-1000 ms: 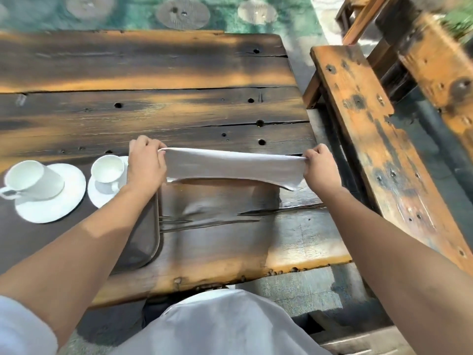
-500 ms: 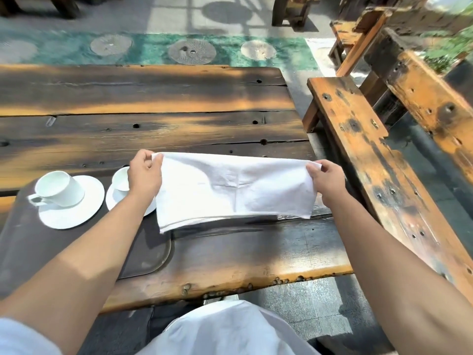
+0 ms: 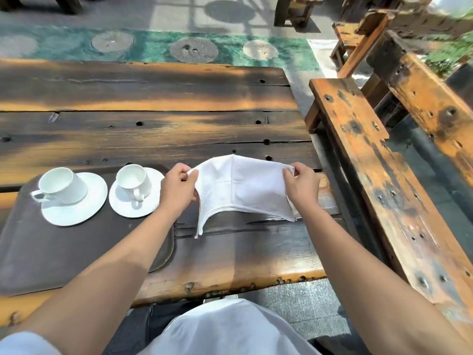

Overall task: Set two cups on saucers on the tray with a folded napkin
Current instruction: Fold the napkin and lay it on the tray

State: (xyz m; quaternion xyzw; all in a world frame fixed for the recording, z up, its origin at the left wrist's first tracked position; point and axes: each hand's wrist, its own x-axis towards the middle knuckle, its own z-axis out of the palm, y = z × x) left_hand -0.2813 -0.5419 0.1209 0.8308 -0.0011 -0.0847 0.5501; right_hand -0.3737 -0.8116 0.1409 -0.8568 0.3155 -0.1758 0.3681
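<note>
A dark brown tray (image 3: 64, 252) lies at the table's near left. On it stand two white cups on white saucers: the left cup (image 3: 61, 185) on its saucer (image 3: 76, 211), and the right cup (image 3: 133, 179) on its saucer (image 3: 122, 206). A white cloth napkin (image 3: 243, 188) hangs folded over just right of the tray, above the table. My left hand (image 3: 179, 190) pinches its left top corner and my right hand (image 3: 302, 185) pinches its right top corner. The napkin's middle bulges upward between them.
The wooden table (image 3: 153, 129) stretches away with bare planks behind the tray. A wooden bench (image 3: 371, 175) runs along the right side, with more wooden furniture (image 3: 422, 85) beyond it. Green patterned pavement lies past the far table edge.
My hands have come closer together, so the napkin, stretched wide before, now arches up in the middle. The view has tilted up and shows more of the floor beyond.
</note>
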